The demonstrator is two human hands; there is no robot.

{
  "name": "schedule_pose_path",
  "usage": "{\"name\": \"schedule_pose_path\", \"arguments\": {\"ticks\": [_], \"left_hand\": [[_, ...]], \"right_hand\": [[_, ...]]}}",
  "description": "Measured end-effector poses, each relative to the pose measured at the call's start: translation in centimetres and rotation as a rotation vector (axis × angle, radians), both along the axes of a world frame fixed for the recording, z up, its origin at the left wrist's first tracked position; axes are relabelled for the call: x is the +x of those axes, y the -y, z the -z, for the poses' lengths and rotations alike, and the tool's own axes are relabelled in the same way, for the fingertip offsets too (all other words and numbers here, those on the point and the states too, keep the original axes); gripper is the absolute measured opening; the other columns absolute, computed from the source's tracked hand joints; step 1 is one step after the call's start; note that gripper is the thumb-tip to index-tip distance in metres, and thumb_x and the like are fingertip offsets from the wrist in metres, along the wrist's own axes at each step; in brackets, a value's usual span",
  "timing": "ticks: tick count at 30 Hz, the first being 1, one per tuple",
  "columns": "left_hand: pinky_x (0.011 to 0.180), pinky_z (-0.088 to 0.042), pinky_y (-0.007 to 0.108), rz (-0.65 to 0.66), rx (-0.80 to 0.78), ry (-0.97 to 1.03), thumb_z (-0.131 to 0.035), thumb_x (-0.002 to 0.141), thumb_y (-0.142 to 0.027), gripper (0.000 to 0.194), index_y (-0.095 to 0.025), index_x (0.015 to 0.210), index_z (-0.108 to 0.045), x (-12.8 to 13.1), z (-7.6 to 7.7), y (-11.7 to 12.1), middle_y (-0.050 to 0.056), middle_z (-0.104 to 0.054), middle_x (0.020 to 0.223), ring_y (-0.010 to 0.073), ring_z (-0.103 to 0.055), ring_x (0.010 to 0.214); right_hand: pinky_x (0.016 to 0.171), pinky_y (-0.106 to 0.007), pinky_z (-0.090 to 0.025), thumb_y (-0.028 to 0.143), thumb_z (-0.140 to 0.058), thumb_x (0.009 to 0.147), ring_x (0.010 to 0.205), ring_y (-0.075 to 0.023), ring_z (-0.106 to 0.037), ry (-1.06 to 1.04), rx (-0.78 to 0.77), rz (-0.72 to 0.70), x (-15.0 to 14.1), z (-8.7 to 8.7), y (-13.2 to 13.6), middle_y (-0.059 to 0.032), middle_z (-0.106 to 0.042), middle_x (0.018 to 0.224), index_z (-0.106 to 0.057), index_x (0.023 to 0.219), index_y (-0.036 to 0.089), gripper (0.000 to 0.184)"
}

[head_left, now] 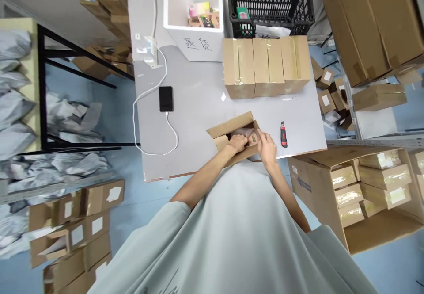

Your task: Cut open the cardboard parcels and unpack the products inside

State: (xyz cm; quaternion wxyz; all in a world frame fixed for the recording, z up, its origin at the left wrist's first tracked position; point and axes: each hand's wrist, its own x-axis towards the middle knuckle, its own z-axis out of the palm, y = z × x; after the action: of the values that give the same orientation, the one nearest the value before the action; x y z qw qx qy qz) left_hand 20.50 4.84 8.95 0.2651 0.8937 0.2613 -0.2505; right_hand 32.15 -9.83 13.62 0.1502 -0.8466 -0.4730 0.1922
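Note:
An open cardboard box (231, 125) sits tilted at the near edge of the table, its flaps folded outward. Inside it lie a brown packet (253, 139) with a small dark mark and some pale wrapping, both partly covered by my hands. My left hand (237, 143) reaches into the box with its fingers curled; what they grip is hidden. With my right hand (267, 148) I hold the box's right side, the fingers bent over its edge. A red and black utility knife (283, 135) lies on the table to the right of my right hand.
Three taped cartons (267, 66) stand behind the box. At the back are a white foam bin (202, 42) with small packets and a black crate (270, 24). A black device (166, 99) with a white cable lies left. A large carton (314, 183) holding boxes is at right.

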Motion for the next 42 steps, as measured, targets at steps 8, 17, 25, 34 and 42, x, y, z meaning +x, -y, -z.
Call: {"name": "schedule_pose_path", "arguments": {"ticks": [8,17,25,34,42], "left_hand": [[0.106,-0.057,0.039,-0.113,0.111,0.14,-0.066,0.096,-0.008,0.023,-0.01,0.109,-0.085,-0.5,-2.4,-0.2,0.023,-0.078,0.126,0.0317,-0.074,0.121],[0.103,-0.061,0.043,-0.342,0.169,0.43,-0.061,0.097,-0.009,0.028,-0.018,0.109,-0.086,-5.4,-9.9,-2.3,0.018,-0.077,0.136,0.0333,-0.075,0.121],[0.09,-0.063,0.038,-0.992,-0.403,1.118,-0.078,0.088,-0.05,0.03,-0.021,0.089,-0.084,-9.4,-15.1,-4.5,0.011,-0.086,0.11,0.0281,-0.081,0.1],[0.102,-0.065,0.045,-1.202,-0.444,1.345,-0.087,0.085,-0.055,0.034,-0.022,0.092,-0.089,-9.6,-19.3,-1.9,0.01,-0.088,0.11,0.0312,-0.081,0.107],[0.107,-0.065,0.044,-1.051,-0.273,1.406,-0.074,0.102,-0.061,0.041,-0.026,0.11,-0.092,-9.6,-20.9,-0.5,0.012,-0.085,0.126,0.0311,-0.079,0.12]], "right_hand": [[0.098,-0.036,-0.062,0.013,-0.044,0.111,0.11,-0.0283,-0.08,-0.027,-0.061,0.001,1.4,-1.5,-0.8,-0.016,-0.077,0.144,-0.07,0.159,0.021,0.055],[0.106,-0.04,-0.064,0.01,-0.048,0.106,0.116,-0.0293,-0.082,-0.069,0.12,0.056,1.0,-1.9,-1.4,-0.0171,-0.079,0.139,-0.079,0.144,0.019,0.05],[0.097,-0.047,-0.071,0.044,-0.06,0.109,0.114,-0.0301,-0.082,-0.416,0.574,0.069,-0.8,-7.9,-5.1,-0.0168,-0.082,0.134,-0.083,0.135,0.022,0.041],[0.118,-0.053,-0.064,0.048,-0.081,0.101,0.14,-0.0332,-0.073,-0.558,0.684,-0.093,-7.1,-15.1,-8.9,-0.015,-0.076,0.151,-0.083,0.14,0.029,0.043],[0.098,-0.046,-0.074,0.049,-0.085,0.097,0.129,-0.033,-0.08,-0.722,0.763,-0.003,-8.6,-17.1,-10.2,-0.0124,-0.082,0.141,-0.087,0.132,0.029,0.041]]}}
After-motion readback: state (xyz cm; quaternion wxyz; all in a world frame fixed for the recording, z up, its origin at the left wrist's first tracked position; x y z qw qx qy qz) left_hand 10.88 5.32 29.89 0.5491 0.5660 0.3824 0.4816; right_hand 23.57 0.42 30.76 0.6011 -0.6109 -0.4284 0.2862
